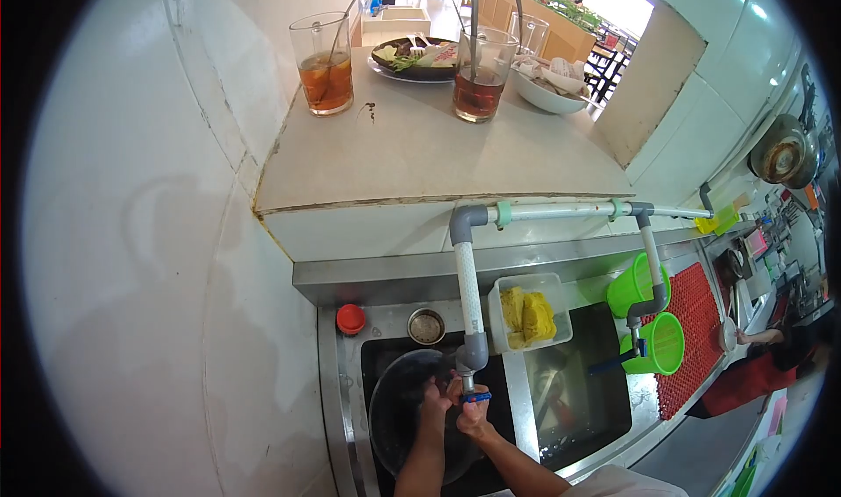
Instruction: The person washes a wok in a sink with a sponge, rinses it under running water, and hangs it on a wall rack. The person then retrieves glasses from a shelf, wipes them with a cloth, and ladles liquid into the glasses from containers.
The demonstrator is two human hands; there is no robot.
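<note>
While the blue tap handle [477, 397] was met by the right hand [473, 418], the round dark pan [396, 414], lower centre of the frame, was seen extending leftward from the nearer left hand [434, 397], neither hand's finger closure being possible to tell.

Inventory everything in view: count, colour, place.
Basins: 2, dark, counter
Round vessel: 1, dark, left basin
Taps: 2, blue-handled, above basins
Pipe: 1, white, above basins
Ledge: 1, beige, above basins
Glasses: 3, clear, ledge
Cutlery: several, grey, ledge
Plates: 2, dark/pale, ledge
Bowl: 1, white, ledge
Container: 1, red, counter
Dish: 1, silver, counter
Tub: 1, clear, behind basins
Sponges: about 2, yellow, tub
Buckets: 2, green, counter
Mat: 1, red, counter
Co-worker: 1, red-clad, right
Kitchenware: uncountable, mixed, right
Chairs: several, dark, background
Left hand: 1, bare, over vessel
Right hand: 1, bare, left tap
</note>
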